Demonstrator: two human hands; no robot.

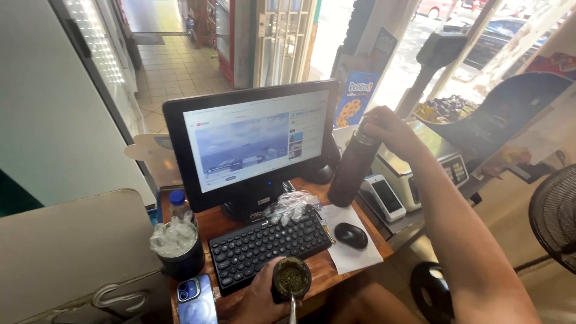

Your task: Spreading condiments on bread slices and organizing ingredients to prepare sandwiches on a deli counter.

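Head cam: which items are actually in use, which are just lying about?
In use:
- dark flask, gripped at the top by right hand
- round cup with metal straw, held by left hand

Lying about:
- keyboard
- mouse
- monitor
- phone
- crumpled plastic bag

Tiled floor [174,66] (sunlit) beyond a wooden desk [327,270], glass door [282,36].

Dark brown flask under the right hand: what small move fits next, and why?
Probably lifting and tipping the tall dark brown flask toward the round gourd cup of green herb. The right hand grips the flask's top while it stands upright on the wooden desk; the left hand holds the cup, metal straw in it, near the desk's front edge.
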